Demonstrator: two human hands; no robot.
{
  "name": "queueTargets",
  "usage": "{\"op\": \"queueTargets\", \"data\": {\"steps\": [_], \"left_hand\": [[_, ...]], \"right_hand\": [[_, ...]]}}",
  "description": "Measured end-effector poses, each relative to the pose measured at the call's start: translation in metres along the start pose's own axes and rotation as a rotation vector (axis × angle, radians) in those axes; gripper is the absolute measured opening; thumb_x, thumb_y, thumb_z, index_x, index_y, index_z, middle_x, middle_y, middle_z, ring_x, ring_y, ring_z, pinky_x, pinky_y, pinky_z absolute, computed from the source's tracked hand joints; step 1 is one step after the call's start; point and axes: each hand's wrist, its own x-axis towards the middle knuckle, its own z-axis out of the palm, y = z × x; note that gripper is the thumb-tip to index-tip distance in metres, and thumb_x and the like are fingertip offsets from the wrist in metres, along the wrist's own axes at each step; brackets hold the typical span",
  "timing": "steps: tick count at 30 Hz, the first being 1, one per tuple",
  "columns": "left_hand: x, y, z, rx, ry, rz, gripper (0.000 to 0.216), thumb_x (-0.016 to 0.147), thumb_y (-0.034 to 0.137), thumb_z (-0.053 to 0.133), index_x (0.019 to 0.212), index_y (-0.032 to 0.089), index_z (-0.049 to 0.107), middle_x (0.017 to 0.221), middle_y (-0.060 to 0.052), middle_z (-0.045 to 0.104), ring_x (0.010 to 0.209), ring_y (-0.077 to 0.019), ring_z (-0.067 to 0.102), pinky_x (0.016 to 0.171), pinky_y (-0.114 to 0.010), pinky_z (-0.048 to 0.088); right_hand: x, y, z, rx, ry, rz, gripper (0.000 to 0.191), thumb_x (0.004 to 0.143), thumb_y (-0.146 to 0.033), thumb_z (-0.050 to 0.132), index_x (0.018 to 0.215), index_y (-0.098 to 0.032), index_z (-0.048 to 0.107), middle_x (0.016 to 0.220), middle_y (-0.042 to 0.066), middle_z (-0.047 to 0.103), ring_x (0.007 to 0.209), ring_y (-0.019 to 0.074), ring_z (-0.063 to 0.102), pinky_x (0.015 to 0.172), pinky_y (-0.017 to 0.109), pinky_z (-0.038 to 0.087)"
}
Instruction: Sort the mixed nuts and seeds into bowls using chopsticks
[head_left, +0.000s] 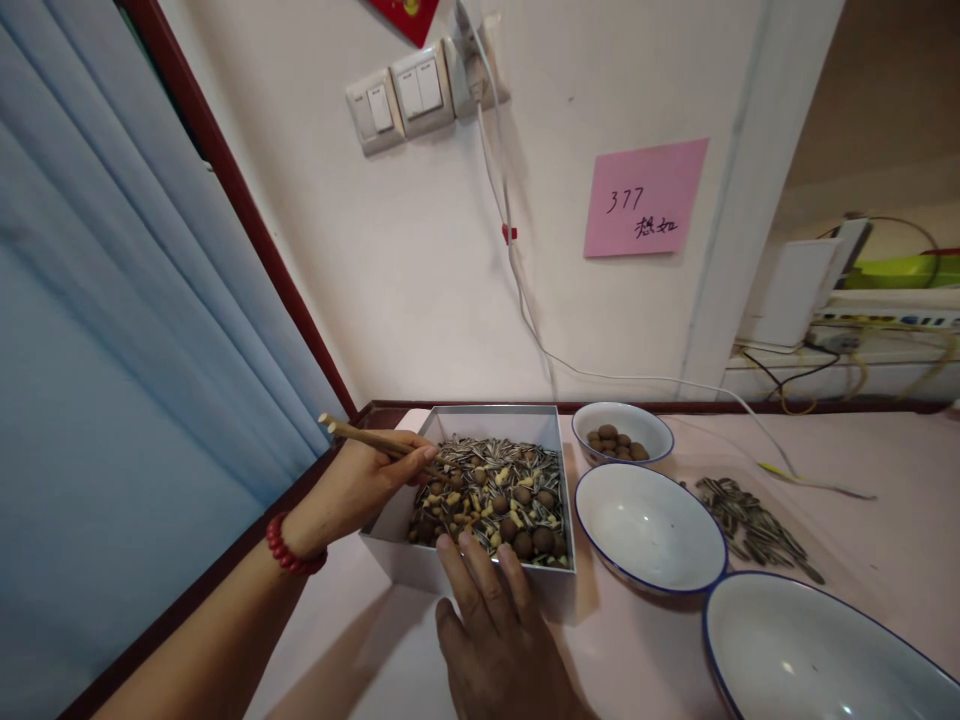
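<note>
My left hand [375,474], with a red bead bracelet on its wrist, is closed around a pair of wooden chopsticks [360,434]. Their lower ends reach into a white box [379,545], where my fingers partly hide them. Inside lie striped sunflower seeds [499,451], round brown nuts [523,544] and small yellowish pieces whose kind I cannot tell. My right hand [499,640] lies at the front wall of the box, fingers stretched over its rim and holding nothing.
Right of the box stand a white blue-rimmed bowl of round brown nuts [619,412], a bare middle bowl [649,525] and a larger bowl [817,650]. Loose sunflower seeds [754,525] lie on the pink tabletop. A white cable [652,377] trails down the wall onto it.
</note>
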Motion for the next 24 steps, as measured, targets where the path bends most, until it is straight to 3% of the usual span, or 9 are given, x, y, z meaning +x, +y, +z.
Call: {"op": "queueTargets", "data": {"steps": [5, 24], "left_hand": [[0.004, 0.001, 0.004, 0.101, -0.035, 0.004, 0.038, 0.092, 0.052, 0.054, 0.092, 0.017, 0.071, 0.076, -0.005, 0.07, 0.073, -0.0206, 0.064, 0.066, -0.031, 0.052], [0.006, -0.006, 0.009, 0.095, -0.045, 0.039, 0.032, 0.092, 0.047, 0.057, 0.09, 0.019, 0.073, 0.079, -0.003, 0.071, 0.075, -0.0191, 0.063, 0.068, -0.028, 0.05]], "right_hand": [[0.002, -0.001, -0.001, -0.002, 0.002, 0.009, 0.022, 0.094, -0.02, 0.048, 0.084, -0.017, 0.068, 0.14, 0.012, 0.058, 0.131, 0.0293, 0.048, 0.121, 0.049, 0.01], [0.0, -0.002, 0.002, -0.006, 0.021, 0.026, 0.024, 0.094, -0.018, 0.046, 0.084, -0.018, 0.068, 0.138, 0.011, 0.061, 0.131, 0.0282, 0.049, 0.122, 0.048, 0.012]]}}
